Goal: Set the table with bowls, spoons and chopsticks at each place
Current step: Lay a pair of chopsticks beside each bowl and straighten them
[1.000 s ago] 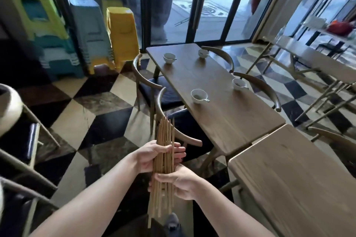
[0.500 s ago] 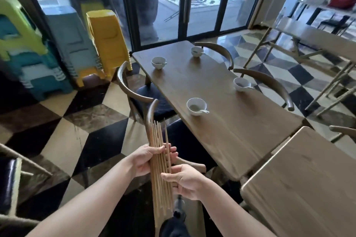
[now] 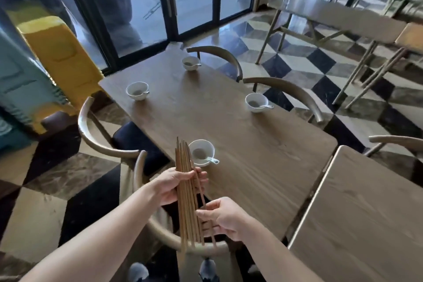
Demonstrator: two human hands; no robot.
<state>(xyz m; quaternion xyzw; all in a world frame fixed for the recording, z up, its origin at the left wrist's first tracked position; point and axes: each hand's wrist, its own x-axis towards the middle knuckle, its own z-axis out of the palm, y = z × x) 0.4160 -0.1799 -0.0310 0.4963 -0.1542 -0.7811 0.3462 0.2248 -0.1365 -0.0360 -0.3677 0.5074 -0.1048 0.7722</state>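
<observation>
A bundle of wooden chopsticks (image 3: 186, 192) stands nearly upright in my left hand (image 3: 170, 186), which grips its middle. My right hand (image 3: 223, 218) pinches a chopstick at the bundle's right edge, near the lower end. On the wooden table (image 3: 240, 144) sit several white bowls, each with a white spoon inside: the nearest bowl (image 3: 201, 152) just beyond the chopstick tips, a near right bowl (image 3: 256, 102), a far left bowl (image 3: 137, 90) and a far right bowl (image 3: 190, 63). No chopsticks lie on the table.
Curved-back wooden chairs stand around the table, one (image 3: 183, 236) directly under my hands, one (image 3: 103, 137) at the left. A second wooden table (image 3: 361, 220) adjoins at the right. Stacked yellow plastic stools (image 3: 61, 57) and glass doors (image 3: 169, 0) are behind. The floor is checkered.
I have come closer to the table, so the hands with the bundle are now at its near edge beside the nearest bowl. My right hand has slid to one chopstick at the bundle's right.
</observation>
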